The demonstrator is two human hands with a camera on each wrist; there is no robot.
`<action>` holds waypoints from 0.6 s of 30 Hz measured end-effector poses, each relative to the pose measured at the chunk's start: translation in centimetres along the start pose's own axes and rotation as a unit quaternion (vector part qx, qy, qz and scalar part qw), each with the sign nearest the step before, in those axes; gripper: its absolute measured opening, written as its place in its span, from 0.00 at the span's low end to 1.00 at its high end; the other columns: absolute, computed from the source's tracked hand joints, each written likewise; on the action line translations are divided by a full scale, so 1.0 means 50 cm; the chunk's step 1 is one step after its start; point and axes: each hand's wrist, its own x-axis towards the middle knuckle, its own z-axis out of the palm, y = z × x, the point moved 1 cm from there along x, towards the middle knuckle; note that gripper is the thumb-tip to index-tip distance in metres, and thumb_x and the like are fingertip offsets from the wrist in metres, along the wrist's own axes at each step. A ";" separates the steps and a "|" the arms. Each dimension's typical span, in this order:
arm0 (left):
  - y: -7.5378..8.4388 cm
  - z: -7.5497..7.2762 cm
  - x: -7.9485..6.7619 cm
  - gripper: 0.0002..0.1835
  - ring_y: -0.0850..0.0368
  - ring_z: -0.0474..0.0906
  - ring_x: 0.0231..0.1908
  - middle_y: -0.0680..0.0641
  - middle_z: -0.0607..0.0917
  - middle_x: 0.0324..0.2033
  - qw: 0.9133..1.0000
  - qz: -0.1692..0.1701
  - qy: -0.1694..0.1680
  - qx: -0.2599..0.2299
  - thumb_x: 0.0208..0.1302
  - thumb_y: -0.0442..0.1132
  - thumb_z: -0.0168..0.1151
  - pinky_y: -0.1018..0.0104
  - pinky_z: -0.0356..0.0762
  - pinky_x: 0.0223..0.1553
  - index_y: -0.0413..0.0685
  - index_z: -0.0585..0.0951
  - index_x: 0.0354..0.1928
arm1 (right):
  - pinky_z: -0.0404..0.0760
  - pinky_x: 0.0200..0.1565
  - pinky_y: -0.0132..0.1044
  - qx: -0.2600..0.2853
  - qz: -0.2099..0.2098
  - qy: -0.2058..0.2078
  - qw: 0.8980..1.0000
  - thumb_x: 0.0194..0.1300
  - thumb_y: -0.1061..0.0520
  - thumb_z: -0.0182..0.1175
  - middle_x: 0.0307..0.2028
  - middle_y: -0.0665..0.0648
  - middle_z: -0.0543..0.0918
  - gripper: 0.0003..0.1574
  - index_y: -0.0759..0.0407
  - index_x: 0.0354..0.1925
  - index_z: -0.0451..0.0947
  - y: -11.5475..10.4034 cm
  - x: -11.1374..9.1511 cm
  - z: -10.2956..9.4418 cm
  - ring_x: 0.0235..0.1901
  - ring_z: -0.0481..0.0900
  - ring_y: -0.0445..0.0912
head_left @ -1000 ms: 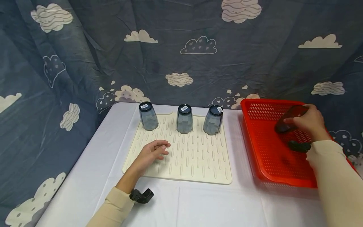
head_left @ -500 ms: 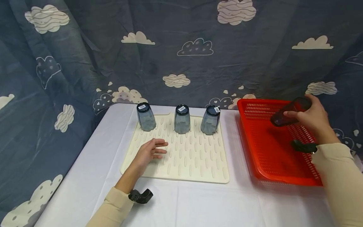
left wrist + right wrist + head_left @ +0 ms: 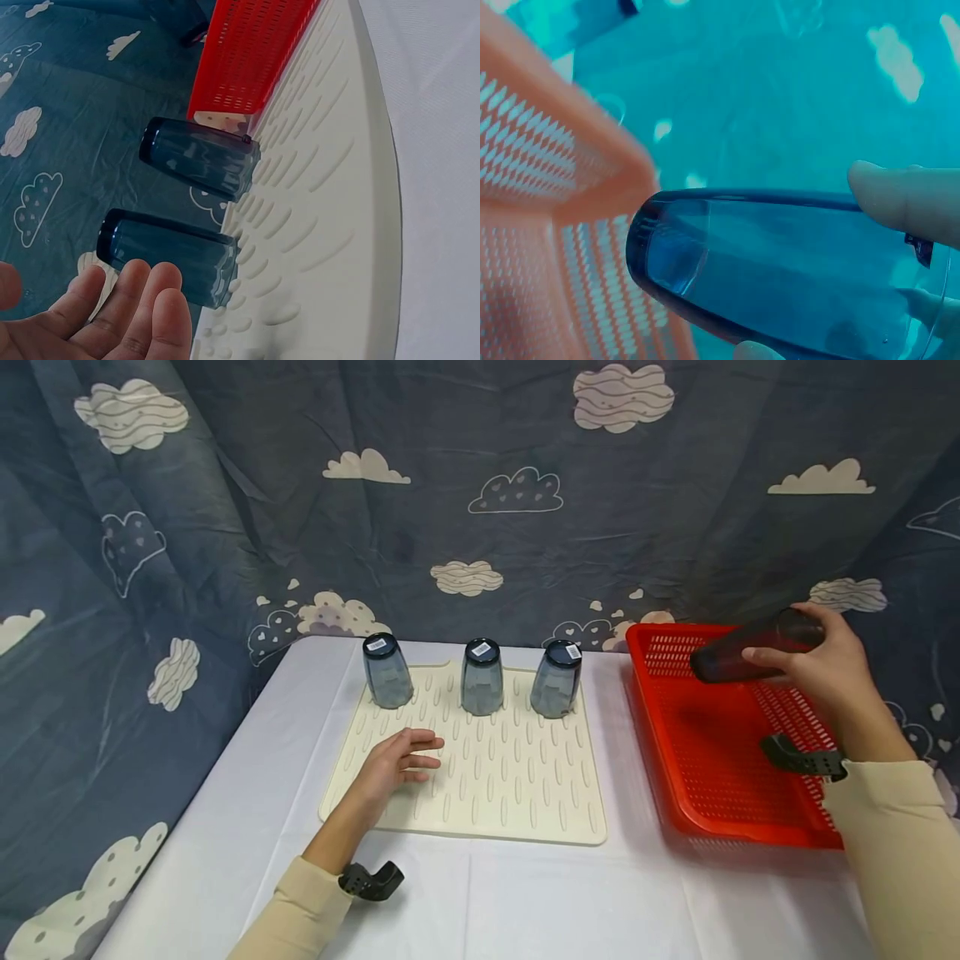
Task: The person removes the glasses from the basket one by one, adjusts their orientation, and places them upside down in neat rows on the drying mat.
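My right hand (image 3: 836, 681) grips a dark, see-through glass tumbler (image 3: 735, 650) over the far part of the red basket (image 3: 720, 785). The tumbler lies tilted, its thick base pointing left. In the right wrist view, thumb and fingers hold the glass (image 3: 780, 277) near its rim end. My left hand (image 3: 390, 764) hovers low over the cream ridged mat (image 3: 487, 802), fingers loosely spread, holding nothing. Upside down along the mat's far edge stand a left glass (image 3: 387, 681), a middle glass (image 3: 482, 685) and a right glass (image 3: 555, 689), spaced apart.
A white cloth (image 3: 570, 902) covers the table. The basket's left wall (image 3: 656, 760) rises just right of the mat. Behind everything hangs a dark curtain (image 3: 360, 552) with cloud prints. Each wrist wears a black camera mount, such as the left mount (image 3: 371, 881).
My right hand has lifted the glass from inside the basket to above it and tipped it nearer level, its base shifting left. My left hand has barely moved.
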 end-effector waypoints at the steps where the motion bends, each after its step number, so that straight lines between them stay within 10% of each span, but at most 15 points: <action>1: -0.001 0.000 0.001 0.26 0.59 0.83 0.46 0.38 0.79 0.63 1.000 -0.002 0.000 0.000 0.80 0.50 0.35 0.65 0.79 0.49 0.40 0.73 0.64 | 0.83 0.35 0.22 0.001 -0.004 0.001 1.000 0.58 0.36 0.68 0.69 0.58 0.60 0.62 0.31 0.78 0.39 -0.006 -0.005 0.000 0.51 0.69 0.40; 12: -0.006 0.001 0.001 0.29 0.55 0.83 0.50 0.38 0.78 0.63 1.000 -0.001 -0.007 0.008 0.80 0.52 0.35 0.66 0.79 0.49 0.36 0.70 0.66 | 0.79 0.32 0.18 0.014 -0.029 0.008 0.999 0.59 0.41 0.69 0.73 0.50 0.61 0.59 0.26 0.76 0.43 -0.072 -0.064 0.011 0.45 0.69 0.30; 18: -0.008 0.002 0.001 0.29 0.57 0.83 0.49 0.38 0.78 0.63 1.000 0.002 -0.012 0.007 0.80 0.52 0.35 0.66 0.79 0.50 0.36 0.70 0.66 | 0.75 0.66 0.49 -0.005 -0.041 -0.005 0.999 0.61 0.38 0.67 0.78 0.52 0.54 0.57 0.22 0.75 0.40 -0.110 -0.094 0.024 0.61 0.66 0.46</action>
